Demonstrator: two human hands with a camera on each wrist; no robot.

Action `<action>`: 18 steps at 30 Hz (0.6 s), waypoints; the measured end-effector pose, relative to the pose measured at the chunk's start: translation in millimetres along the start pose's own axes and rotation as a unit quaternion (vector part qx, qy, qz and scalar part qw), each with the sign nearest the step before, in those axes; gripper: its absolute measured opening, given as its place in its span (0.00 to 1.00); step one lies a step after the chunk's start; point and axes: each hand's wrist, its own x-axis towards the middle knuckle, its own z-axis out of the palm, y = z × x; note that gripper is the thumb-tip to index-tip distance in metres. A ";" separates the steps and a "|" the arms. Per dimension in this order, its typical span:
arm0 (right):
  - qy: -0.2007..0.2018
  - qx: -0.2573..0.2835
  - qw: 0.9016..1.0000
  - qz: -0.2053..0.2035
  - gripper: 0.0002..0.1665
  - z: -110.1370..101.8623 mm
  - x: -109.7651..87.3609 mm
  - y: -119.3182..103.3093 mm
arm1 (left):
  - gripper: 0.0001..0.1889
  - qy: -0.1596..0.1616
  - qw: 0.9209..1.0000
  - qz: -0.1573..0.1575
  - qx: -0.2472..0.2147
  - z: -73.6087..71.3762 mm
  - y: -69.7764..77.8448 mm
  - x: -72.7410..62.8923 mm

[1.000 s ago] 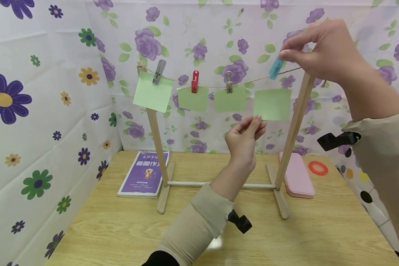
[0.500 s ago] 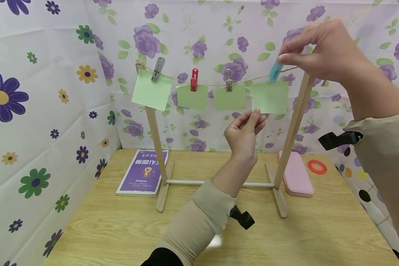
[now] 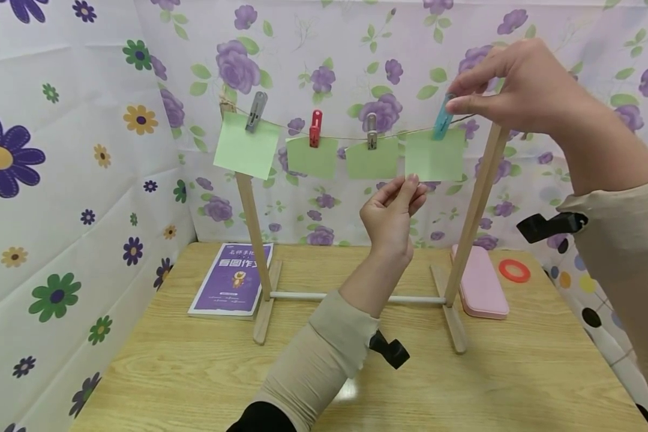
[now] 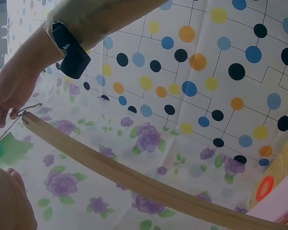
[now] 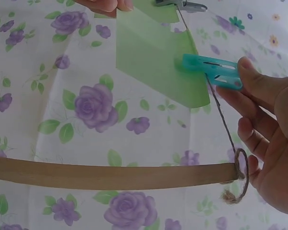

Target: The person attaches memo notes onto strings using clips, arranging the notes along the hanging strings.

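Observation:
My right hand [image 3: 534,90] pinches a blue clothespin [image 3: 444,120] between thumb and fingers. In the right wrist view the clothespin [image 5: 211,71] reaches across the string [image 5: 224,117] onto the upper edge of a light green paper [image 5: 158,62]. With thumb and fingertips my left hand [image 3: 391,213] grips the lower left corner of that green paper [image 3: 434,159]. Three other green papers hang along the string [image 3: 345,139], one under a grey clothespin [image 3: 256,113], one under a red clothespin [image 3: 315,129] and one under a second grey clothespin [image 3: 372,131].
The string spans two wooden posts [image 3: 477,210] joined low down by a white rod [image 3: 302,296]. On the wooden table [image 3: 156,372] lie a purple book [image 3: 231,282] at left, a pink case [image 3: 483,285] and a red ring [image 3: 514,270] at right. Flowered cloth hangs behind.
My left hand has raised the green paper up to the string. The blue clothespin in my right hand has come down and slightly left, and now overlaps the paper's top edge.

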 end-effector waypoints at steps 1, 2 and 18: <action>-0.004 -0.004 1.000 0.000 0.12 -0.3 0.1 0.0 | 0.04 0.000 1.000 0.000 0.000 0.1 -0.1 -0.1; -0.008 -0.006 1.000 0.000 0.13 -0.7 0.2 0.2 | 0.04 -0.001 1.000 0.000 0.000 0.1 -0.3 0.0; -0.044 -0.015 0.999 -0.010 0.16 -1.7 -0.9 2.5 | 0.04 -0.007 1.000 -0.004 -0.005 -1.3 -2.2 1.0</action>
